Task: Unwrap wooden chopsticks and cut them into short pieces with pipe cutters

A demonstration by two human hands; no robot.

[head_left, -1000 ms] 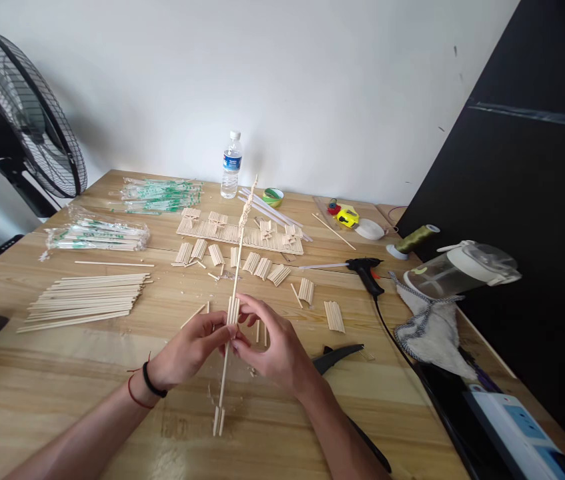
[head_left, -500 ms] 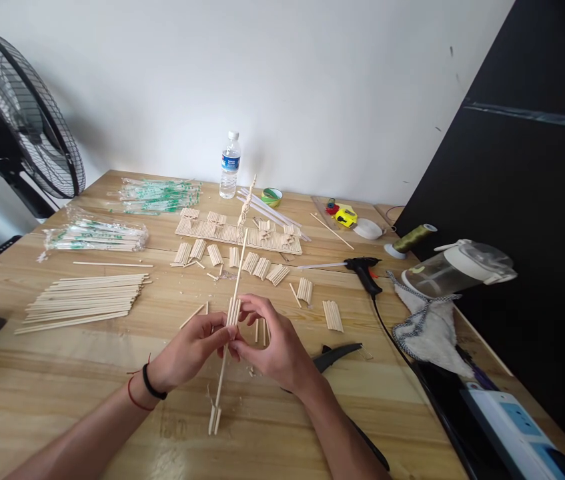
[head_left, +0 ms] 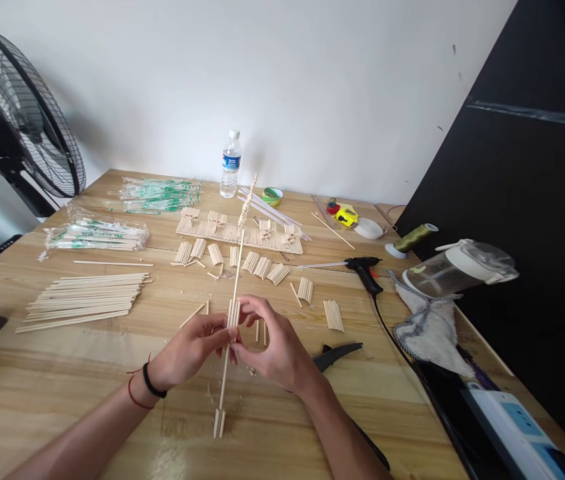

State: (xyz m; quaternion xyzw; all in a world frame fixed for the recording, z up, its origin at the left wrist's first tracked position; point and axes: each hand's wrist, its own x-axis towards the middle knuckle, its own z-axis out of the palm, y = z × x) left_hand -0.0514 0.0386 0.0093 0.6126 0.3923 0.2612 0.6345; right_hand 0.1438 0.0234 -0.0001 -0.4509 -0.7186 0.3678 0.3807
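Note:
A long thin stick assembly (head_left: 238, 260) rises from the table near me and leans away, with short sticks glued at its foot (head_left: 219, 423) and a braided tip at the top. My left hand (head_left: 188, 350) and my right hand (head_left: 272, 347) meet at its middle. Both pinch a small cluster of short sticks (head_left: 233, 312) fixed to the shaft. A black band and a red string circle my left wrist.
Flat stick panels (head_left: 239, 235) and small stick bundles lie beyond the hands. Loose chopsticks (head_left: 85, 300) and wrapped packs (head_left: 96, 235) are at left; a fan (head_left: 22, 113) stands there. Water bottle (head_left: 231, 165), glue gun (head_left: 365, 272), cutters (head_left: 337, 355), thread spool (head_left: 415, 237), cloth and jar sit right.
The stick assembly's foot shifted slightly left and back again. Both hands kept their pinch at its middle.

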